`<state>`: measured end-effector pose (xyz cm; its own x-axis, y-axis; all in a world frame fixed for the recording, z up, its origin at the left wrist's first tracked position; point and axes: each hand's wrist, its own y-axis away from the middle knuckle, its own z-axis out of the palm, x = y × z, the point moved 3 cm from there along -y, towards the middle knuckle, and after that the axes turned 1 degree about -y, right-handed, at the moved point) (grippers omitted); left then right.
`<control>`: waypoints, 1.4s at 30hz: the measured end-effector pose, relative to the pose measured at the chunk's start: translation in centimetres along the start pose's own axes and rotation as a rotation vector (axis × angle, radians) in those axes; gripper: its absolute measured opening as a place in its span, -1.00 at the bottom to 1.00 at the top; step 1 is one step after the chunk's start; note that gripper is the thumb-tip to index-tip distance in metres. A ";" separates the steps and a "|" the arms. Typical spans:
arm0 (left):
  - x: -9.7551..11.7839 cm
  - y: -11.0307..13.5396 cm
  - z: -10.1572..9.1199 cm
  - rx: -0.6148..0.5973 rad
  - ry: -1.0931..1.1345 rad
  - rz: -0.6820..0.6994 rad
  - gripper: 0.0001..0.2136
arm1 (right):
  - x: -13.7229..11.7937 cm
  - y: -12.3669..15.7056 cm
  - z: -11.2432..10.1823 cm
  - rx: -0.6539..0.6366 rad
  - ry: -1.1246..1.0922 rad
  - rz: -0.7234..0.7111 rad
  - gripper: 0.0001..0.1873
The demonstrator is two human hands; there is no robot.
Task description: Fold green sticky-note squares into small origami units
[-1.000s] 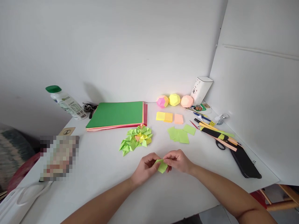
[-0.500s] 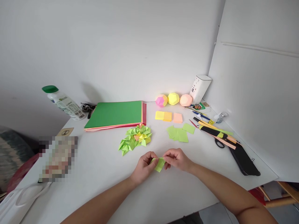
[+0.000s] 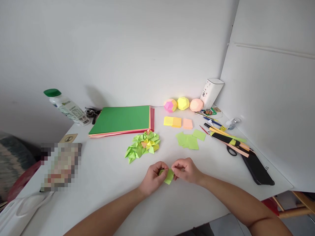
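Between my two hands is a small green paper square, held a little above the table near its front. My left hand pinches its left side with thumb and fingers. At its upper right edge, my right hand pinches the paper, and the fingertips hide that corner. Beyond my left hand lies a heap of folded green paper pieces, with a few yellow and orange ones among them. Several flat green paper squares lie overlapping beyond my right hand.
A stack of coloured sheets lies at the back, left of yellow and orange note pads and faceted paper balls. To the right are a black cutter, paper strips and a black phone-like slab. A bottle stands back left.
Both hands have shifted very slightly, with the green paper square still pinched between them. The square is tilted a little differently. Everything else on the table stays in place.
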<state>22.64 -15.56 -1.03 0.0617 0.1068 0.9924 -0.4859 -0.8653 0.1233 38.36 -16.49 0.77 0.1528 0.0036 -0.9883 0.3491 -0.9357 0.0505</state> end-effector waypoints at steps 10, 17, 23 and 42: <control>0.2 -0.3 -0.5 0.102 0.305 -0.011 -0.76 | 0.1 -0.1 -1.1 0.099 -0.075 0.016 -0.89; 0.6 -0.1 0.3 -0.058 0.096 -0.019 -0.78 | 0.3 0.0 0.0 0.027 -0.044 -0.050 -0.94; 0.5 0.0 0.5 -0.042 -0.027 0.037 -0.87 | 0.5 -0.3 0.6 0.037 0.080 -0.104 -0.95; -0.6 -0.5 -0.3 0.035 0.274 -0.106 -0.67 | 0.5 -0.7 -1.3 0.046 -0.058 -0.061 -0.84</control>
<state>22.57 -15.03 -1.68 -0.1292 0.3214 0.9381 -0.4583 -0.8583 0.2309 39.42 -15.35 0.46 0.0787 0.0420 -0.9960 0.3132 -0.9496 -0.0153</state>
